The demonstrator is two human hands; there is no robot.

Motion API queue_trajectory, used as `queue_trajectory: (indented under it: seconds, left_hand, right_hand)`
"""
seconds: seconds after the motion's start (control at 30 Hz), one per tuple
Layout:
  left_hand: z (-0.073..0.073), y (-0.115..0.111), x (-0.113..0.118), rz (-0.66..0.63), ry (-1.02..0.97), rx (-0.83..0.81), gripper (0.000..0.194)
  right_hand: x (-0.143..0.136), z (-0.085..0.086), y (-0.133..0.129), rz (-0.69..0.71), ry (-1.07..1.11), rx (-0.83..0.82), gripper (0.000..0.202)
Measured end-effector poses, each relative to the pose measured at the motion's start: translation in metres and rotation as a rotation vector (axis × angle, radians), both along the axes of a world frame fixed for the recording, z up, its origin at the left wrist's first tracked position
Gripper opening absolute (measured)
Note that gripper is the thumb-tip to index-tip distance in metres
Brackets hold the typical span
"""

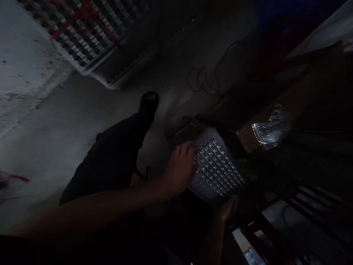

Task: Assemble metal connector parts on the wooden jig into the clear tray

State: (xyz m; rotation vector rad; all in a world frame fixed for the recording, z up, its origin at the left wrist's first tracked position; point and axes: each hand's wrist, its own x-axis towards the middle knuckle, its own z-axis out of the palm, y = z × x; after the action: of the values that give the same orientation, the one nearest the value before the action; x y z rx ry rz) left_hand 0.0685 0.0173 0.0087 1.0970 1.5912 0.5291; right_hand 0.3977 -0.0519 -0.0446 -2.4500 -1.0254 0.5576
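Between my hands is a clear plastic tray (217, 167) with rows of small shiny metal-looking parts, tilted in view. My left hand (180, 167) grips its left edge, fingers curled over the rim and thumb near the rows. At the tray's lower right corner, my right hand (229, 209) holds the edge, partly hidden in shadow. The picture is dark and slightly blurred, so the kind of small parts cannot be made out.
A stack of similar filled trays (85, 44), tied with red string (82, 16), stands on the concrete floor at upper left. A clear bag (273, 129) lies on cardboard (248, 138) at right. A thin red cord (204, 81) is looped on the floor. My leg (110, 154) stretches forward.
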Motion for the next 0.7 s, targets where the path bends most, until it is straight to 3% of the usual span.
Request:
queue_trajectory:
  seconds: [0.1, 0.23, 0.47, 0.7]
  left_hand:
    - [0.002, 0.005, -0.005, -0.017, -0.037, -0.076, 0.034]
    - [0.004, 0.01, -0.01, 0.011, -0.129, -0.149, 0.034]
    - [0.013, 0.015, -0.011, -0.014, -0.17, -0.175, 0.038]
    - [0.006, 0.016, -0.009, -0.024, -0.097, -0.193, 0.037]
  right_hand:
    - [0.001, 0.002, -0.003, -0.08, -0.026, 0.042, 0.076]
    - [0.007, 0.006, -0.003, -0.163, 0.004, 0.047, 0.074]
    - [0.014, 0.017, -0.005, -0.162, 0.048, 0.059, 0.072]
    - [0.018, 0.009, -0.001, -0.201, 0.133, 0.029, 0.07]
